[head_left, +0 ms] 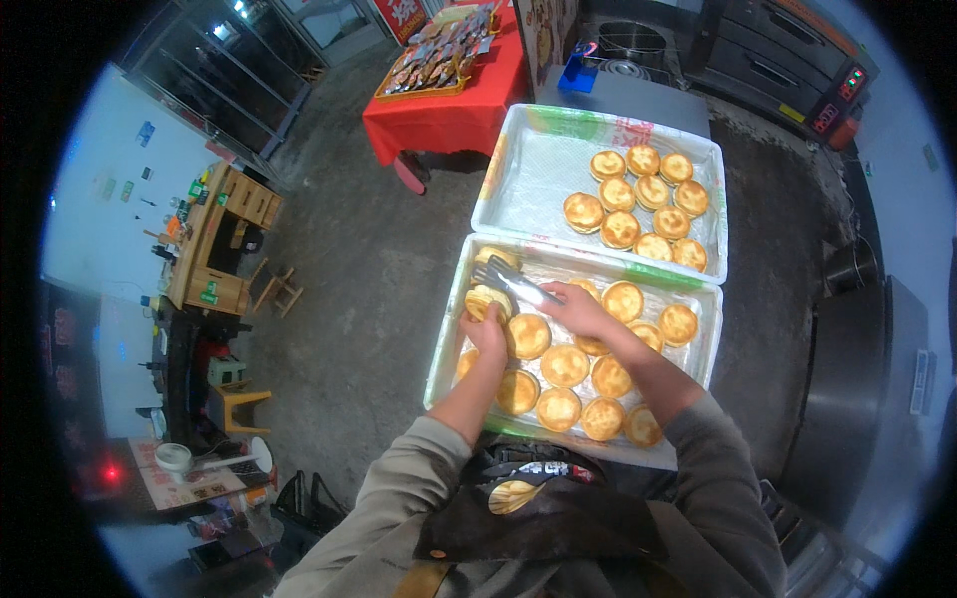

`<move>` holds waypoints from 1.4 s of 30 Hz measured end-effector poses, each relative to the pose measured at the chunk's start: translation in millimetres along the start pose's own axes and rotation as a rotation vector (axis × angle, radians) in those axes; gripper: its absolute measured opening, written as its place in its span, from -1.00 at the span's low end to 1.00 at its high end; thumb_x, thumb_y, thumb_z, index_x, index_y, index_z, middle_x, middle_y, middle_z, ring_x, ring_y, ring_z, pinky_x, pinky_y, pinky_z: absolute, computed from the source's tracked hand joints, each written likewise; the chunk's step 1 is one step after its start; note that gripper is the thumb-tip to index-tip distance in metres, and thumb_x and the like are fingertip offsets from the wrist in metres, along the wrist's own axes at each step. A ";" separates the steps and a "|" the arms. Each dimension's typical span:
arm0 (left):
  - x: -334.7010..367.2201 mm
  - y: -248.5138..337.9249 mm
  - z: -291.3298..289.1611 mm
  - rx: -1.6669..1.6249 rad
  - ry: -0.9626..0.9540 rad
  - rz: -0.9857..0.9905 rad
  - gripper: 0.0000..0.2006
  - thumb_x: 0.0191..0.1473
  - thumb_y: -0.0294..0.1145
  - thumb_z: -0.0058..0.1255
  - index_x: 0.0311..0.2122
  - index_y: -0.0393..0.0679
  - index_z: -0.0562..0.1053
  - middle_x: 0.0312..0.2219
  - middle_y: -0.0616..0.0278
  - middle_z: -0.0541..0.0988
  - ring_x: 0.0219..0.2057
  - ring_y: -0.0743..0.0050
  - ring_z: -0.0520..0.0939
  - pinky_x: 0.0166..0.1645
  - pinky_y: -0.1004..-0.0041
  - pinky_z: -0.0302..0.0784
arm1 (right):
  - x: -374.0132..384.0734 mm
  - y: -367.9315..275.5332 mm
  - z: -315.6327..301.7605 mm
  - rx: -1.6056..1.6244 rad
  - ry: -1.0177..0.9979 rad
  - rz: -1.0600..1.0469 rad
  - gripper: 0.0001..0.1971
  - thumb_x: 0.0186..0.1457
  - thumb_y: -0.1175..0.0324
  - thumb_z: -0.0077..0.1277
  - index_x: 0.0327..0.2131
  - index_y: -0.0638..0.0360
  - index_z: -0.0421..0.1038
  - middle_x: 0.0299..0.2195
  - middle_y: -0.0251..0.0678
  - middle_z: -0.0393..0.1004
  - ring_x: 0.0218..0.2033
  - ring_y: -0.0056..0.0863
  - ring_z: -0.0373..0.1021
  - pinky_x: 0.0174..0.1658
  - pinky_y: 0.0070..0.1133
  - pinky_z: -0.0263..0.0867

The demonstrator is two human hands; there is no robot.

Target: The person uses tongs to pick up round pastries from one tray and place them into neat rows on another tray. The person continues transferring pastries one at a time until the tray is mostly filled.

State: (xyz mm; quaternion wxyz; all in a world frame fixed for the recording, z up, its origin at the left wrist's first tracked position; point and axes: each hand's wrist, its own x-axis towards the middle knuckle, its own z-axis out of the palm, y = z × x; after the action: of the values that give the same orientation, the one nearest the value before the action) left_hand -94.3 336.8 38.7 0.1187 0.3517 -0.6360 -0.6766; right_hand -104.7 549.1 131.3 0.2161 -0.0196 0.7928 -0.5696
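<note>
Both my hands are over the near shallow white tray (435, 339), which holds several round, golden-brown flat cakes (564, 366). At its left side my left hand (486, 334) is closed round the edge of a flat cake (486, 302). My right hand (580, 307) grips the handle of metal tongs (528, 290) with a dark slotted end. That slotted end lies over the far edge of the held cake, beside another cake (497, 257) in the tray's far left corner. How far the tongs' jaws are apart cannot be seen.
A second white tray (488, 189) adjoins on the far side, with several cakes towards its right. Beyond it are a blue holder (578, 72) and a red-covered table (419, 120) bearing packaged goods. An oven (778, 60) is at far right, a wooden desk (214, 239) at left.
</note>
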 end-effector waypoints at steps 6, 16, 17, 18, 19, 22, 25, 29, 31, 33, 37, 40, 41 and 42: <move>33.1 -4.5 14.6 -0.304 -0.207 -0.255 -0.40 0.33 -0.20 0.18 0.34 -0.29 0.34 0.20 0.02 0.54 0.19 0.10 0.57 0.33 0.21 0.44 | -35.9 20.8 -28.3 0.011 0.049 -0.050 -0.37 0.29 -0.02 0.26 0.23 0.29 0.51 0.05 0.04 0.65 0.11 -0.20 0.57 0.17 -0.35 0.43; 29.7 -20.2 -4.6 0.131 -0.222 -0.179 -0.20 0.32 -0.06 0.21 0.47 -0.34 0.22 0.16 0.03 0.57 0.12 0.21 0.61 0.24 0.27 0.49 | -129.2 17.9 -16.1 -0.178 0.069 0.278 -0.43 0.33 -0.11 0.19 0.04 0.29 0.61 -0.33 -0.05 0.67 -0.37 -0.29 0.62 -0.25 -0.34 0.51; 26.7 -23.4 -5.8 0.084 -0.212 -0.197 -0.20 0.32 -0.07 0.22 0.47 -0.35 0.22 0.12 0.04 0.59 0.09 0.24 0.62 0.23 0.29 0.50 | -131.4 20.6 -8.5 -0.280 0.138 0.171 -0.43 0.32 -0.12 0.18 0.03 0.29 0.61 -0.32 -0.03 0.68 -0.33 -0.24 0.64 -0.21 -0.31 0.51; 23.8 -26.7 -7.4 0.037 -0.202 -0.214 -0.20 0.32 -0.07 0.23 0.46 -0.37 0.23 0.09 0.05 0.60 0.06 0.28 0.62 0.21 0.31 0.51 | -133.0 24.1 -4.0 -0.398 0.196 0.104 -0.43 0.32 -0.12 0.18 0.01 0.29 0.62 -0.31 -0.02 0.68 -0.28 -0.18 0.65 -0.16 -0.28 0.52; 21.7 -29.4 -9.1 -0.003 -0.200 -0.205 -0.21 0.31 -0.07 0.24 0.45 -0.38 0.24 0.05 0.06 0.61 0.03 0.30 0.62 0.18 0.33 0.52 | -131.6 27.6 -3.2 -0.390 0.154 0.109 -0.42 0.32 -0.13 0.18 0.01 0.29 0.62 -0.30 0.00 0.69 -0.24 -0.14 0.64 -0.12 -0.26 0.51; 17.9 -33.8 -17.1 0.006 -0.210 -0.177 -0.26 0.30 -0.10 0.26 0.38 -0.40 0.32 -0.04 0.09 0.65 -0.03 0.35 0.64 0.13 0.36 0.54 | -121.5 36.0 -5.0 -0.357 0.012 0.240 -0.41 0.33 -0.15 0.15 0.01 0.28 0.62 -0.28 0.01 0.69 -0.19 -0.07 0.64 -0.07 -0.24 0.50; 14.2 -31.2 -22.3 0.183 -0.249 -0.172 -0.40 0.28 -0.16 0.25 0.26 -0.39 0.46 -0.07 0.09 0.68 -0.05 0.34 0.65 0.11 0.35 0.55 | -110.9 41.3 -15.1 -0.230 -0.089 0.344 -0.39 0.34 -0.20 0.12 0.00 0.26 0.63 -0.34 -0.09 0.67 -0.31 -0.21 0.63 -0.17 -0.30 0.50; 3.9 -21.5 -19.8 0.261 -0.311 -0.270 -0.56 0.18 -0.32 0.25 0.11 -0.36 0.60 -0.10 0.08 0.72 -0.10 0.29 0.69 0.07 0.32 0.58 | -97.2 48.3 -25.5 -0.021 -0.207 0.409 -0.42 0.38 -0.19 0.13 0.01 0.23 0.62 -0.48 -0.34 0.53 -0.57 -0.57 0.39 -0.49 -0.55 0.31; 0.3 -16.6 -18.8 0.329 -0.330 -0.286 -0.56 0.10 -0.40 0.26 0.09 -0.34 0.62 -0.11 0.09 0.73 -0.11 0.27 0.71 0.04 0.31 0.61 | -95.6 53.4 -27.5 0.059 -0.237 0.425 -0.45 0.39 -0.16 0.14 -0.01 0.22 0.61 -0.53 -0.42 0.47 -0.66 -0.71 0.28 -0.62 -0.65 0.18; 0.2 -11.9 -19.2 0.405 -0.325 -0.259 -0.52 0.01 -0.48 0.28 0.10 -0.34 0.61 -0.12 0.09 0.73 -0.11 0.27 0.72 0.02 0.32 0.63 | -93.2 57.4 -28.7 0.077 -0.244 0.433 -0.47 0.40 -0.14 0.14 -0.02 0.22 0.61 -0.54 -0.44 0.45 -0.68 -0.74 0.24 -0.64 -0.66 0.11; 7.1 1.5 -32.7 0.364 -0.548 -0.326 -0.40 0.01 -0.71 0.15 0.25 -0.34 0.49 0.03 0.05 0.69 0.05 0.21 0.68 0.12 0.34 0.60 | -90.6 61.2 -38.8 0.090 -0.314 0.379 -0.43 0.37 -0.19 0.15 0.03 0.18 0.62 -0.50 -0.42 0.49 -0.63 -0.72 0.29 -0.60 -0.65 0.20; 14.1 20.6 -50.3 0.390 -0.645 -0.178 -0.31 -0.08 -0.84 0.11 0.27 -0.33 0.45 0.03 0.09 0.68 0.08 0.25 0.68 0.16 0.34 0.62 | -90.4 60.2 -41.4 0.020 -0.346 0.359 -0.43 0.37 -0.17 0.16 0.09 0.18 0.61 -0.45 -0.39 0.52 -0.57 -0.66 0.36 -0.53 -0.61 0.27; 15.5 28.3 -57.0 0.386 -0.671 -0.155 -0.30 -0.09 -0.86 0.10 0.26 -0.32 0.45 0.04 0.11 0.67 0.09 0.26 0.68 0.18 0.33 0.61 | -90.3 59.6 -38.7 -0.022 -0.345 0.354 -0.42 0.36 -0.16 0.17 0.11 0.18 0.60 -0.41 -0.34 0.56 -0.52 -0.60 0.42 -0.47 -0.57 0.33; 14.6 35.0 -61.3 0.387 -0.692 -0.145 -0.29 -0.11 -0.88 0.10 0.26 -0.31 0.46 0.05 0.13 0.67 0.10 0.27 0.68 0.20 0.33 0.61 | -89.6 58.7 -36.0 -0.064 -0.343 0.348 -0.42 0.36 -0.15 0.17 0.13 0.19 0.59 -0.38 -0.29 0.60 -0.47 -0.54 0.48 -0.41 -0.53 0.40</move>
State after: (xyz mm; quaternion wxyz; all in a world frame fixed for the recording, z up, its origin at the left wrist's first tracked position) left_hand -76.5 274.6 70.5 -0.2190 0.1628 -0.7276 -0.6294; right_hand -24.0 626.7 115.8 0.4418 0.0142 0.7536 -0.4865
